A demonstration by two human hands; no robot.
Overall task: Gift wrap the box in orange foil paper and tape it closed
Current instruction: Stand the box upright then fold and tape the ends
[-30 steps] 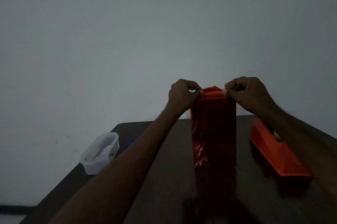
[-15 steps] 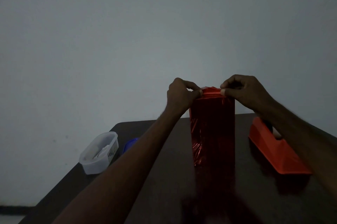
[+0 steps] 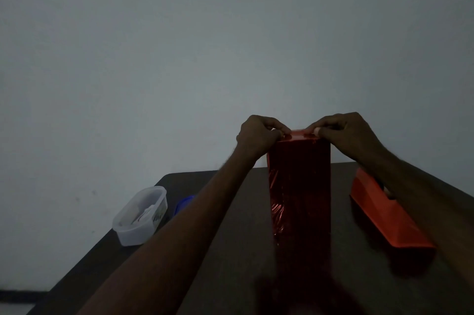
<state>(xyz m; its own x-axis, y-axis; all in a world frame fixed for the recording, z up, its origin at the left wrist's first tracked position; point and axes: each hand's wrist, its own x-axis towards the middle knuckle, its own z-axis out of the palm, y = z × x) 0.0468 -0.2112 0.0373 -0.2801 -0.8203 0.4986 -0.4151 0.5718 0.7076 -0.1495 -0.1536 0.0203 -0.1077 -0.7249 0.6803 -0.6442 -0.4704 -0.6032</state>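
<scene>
**Both hands pinching the top fold of an upright foil-wrapped box**

A tall box (image 3: 299, 186) wrapped in orange foil paper (image 3: 298, 136) stands upright on the dark worktop (image 3: 230, 250), near its middle. The foil is smooth over the facing side and crinkled along the lower left edge, where it catches light. At the top of the box a brighter folded flap of foil lies across the upper end.

The left hand (image 3: 259, 137) reaches the box top from 9 o'clock; its grip is pressed together, thumb and fingertips pinching the left end of the folded foil. The right hand (image 3: 346, 135) reaches from 3 o'clock; its grip likewise pinches the right end of the same fold. Both forearms extend up from the lower edge of the view, 1 on each side of the box.

At 3 o'clock from the box, well apart from it, an orange tape dispenser (image 3: 384, 214) rests on the worktop, partly crossed by the right forearm. At 9 o'clock, near the worktop's left edge, stands a translucent white plastic container (image 3: 139, 214); its contents are too dim to identify. Just beside it, a small blue object (image 3: 183, 203) shows from behind the left forearm. A plain pale wall (image 3: 230, 45) fills the background.
</scene>
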